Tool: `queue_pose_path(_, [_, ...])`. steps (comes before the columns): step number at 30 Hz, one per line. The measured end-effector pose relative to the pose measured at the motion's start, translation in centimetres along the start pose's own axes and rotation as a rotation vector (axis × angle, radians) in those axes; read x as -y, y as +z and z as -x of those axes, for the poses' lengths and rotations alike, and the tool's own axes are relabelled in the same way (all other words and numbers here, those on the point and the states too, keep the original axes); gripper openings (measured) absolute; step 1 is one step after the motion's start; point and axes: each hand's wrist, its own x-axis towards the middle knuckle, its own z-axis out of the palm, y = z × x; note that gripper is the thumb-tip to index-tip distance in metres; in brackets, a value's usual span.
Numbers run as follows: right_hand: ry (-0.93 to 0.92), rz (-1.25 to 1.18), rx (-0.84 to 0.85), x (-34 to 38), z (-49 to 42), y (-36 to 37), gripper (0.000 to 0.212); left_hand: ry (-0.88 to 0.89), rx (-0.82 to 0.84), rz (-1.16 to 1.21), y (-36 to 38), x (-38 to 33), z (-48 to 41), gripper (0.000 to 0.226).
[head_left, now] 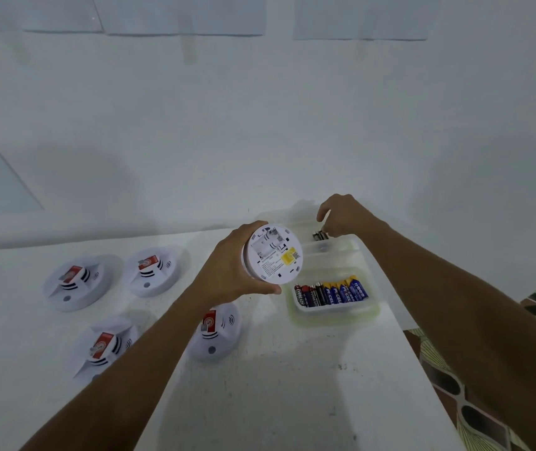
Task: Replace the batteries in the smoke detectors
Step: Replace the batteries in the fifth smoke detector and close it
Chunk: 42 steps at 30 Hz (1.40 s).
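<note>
The left hand [230, 271] grasps a white smoke detector [274, 253] by its rim and holds it above the surface [292, 385], back turned to the camera. Its battery bay is exposed and appears empty. The right hand [344, 216] is over the far tray [351, 245], knuckles up, fingertips curled down onto some dark batteries [319, 236]. Whether it pinches one or has let one go cannot be told. The near tray [335, 315], just beside the held unit, contains a row of fresh batteries [331, 292] in blue, black and red wrappers. Four other detectors [76, 283] lie face up on the surface to the left, each with a red tag. Assessment: the step in hand is the clearing of spent cells from the held unit into the far tray. The next move calls for the right hand to come to the near tray, take new cells and seat them in the bay with correct polarity, while the left hand keeps the unit steady.
</note>
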Motion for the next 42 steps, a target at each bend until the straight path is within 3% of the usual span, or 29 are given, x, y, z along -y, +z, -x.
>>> queue_pose_path(6, [-0.003, 0.007, 0.054, 1.0, -0.2, 1.3, 0.031, -0.005, -0.012, 0.003, -0.5, 0.4, 0.4, 0.102])
queue_pose_path(10, [0.013, -0.043, 0.043, 1.3, -0.3, 1.7, 0.019, -0.011, -0.022, 0.002, -0.6, 0.6, 0.6, 0.101])
queue_pose_path(15, [-0.008, -0.289, -0.155, 1.4, 1.1, 1.0, 0.014, -0.005, -0.038, 0.021, -0.8, 0.3, 0.8, 0.098])
queue_pose_path(18, [-0.077, -0.650, -0.305, 3.2, 3.9, -0.1, 0.011, -0.003, -0.053, 0.030, -1.0, 0.0, 1.1, 0.096])
queue_pose_path(22, [-0.217, -0.900, -0.306, 6.1, 8.9, 0.6, 0.013, 0.009, -0.065, 0.035, -1.1, -0.5, 1.5, 0.094])
queue_pose_path(25, [-0.259, -0.870, -0.315, 7.7, 11.0, 3.0, 0.013, 0.028, -0.067, 0.029, -1.0, -1.0, 2.0, 0.092])
queue_pose_path(29, [-0.233, -0.792, -0.455, 8.5, 11.9, 5.5, 0.013, 0.044, -0.059, 0.013, -1.2, -1.5, 2.7, 0.092])
queue_pose_path(32, [-0.317, -0.755, -0.522, 9.3, 12.4, 7.0, 0.010, 0.045, -0.078, -0.002, -1.5, -1.6, 3.3, 0.089])
queue_pose_path(36, [-0.439, -0.488, -0.647, 9.7, 13.7, 8.5, 0.024, 0.050, -0.098, 0.010, -1.9, -1.2, 3.7, 0.095])
queue_pose_path(40, [-0.528, -0.259, -0.598, 9.2, 14.0, 9.1, 0.033, 0.029, -0.104, 0.006, -2.4, -0.9, 3.9, 0.093])
queue_pose_path(42, [-0.575, -0.290, -0.532, 8.7, 13.3, 8.0, 0.028, 0.017, -0.088, 0.002, -2.7, -0.6, 3.8, 0.094])
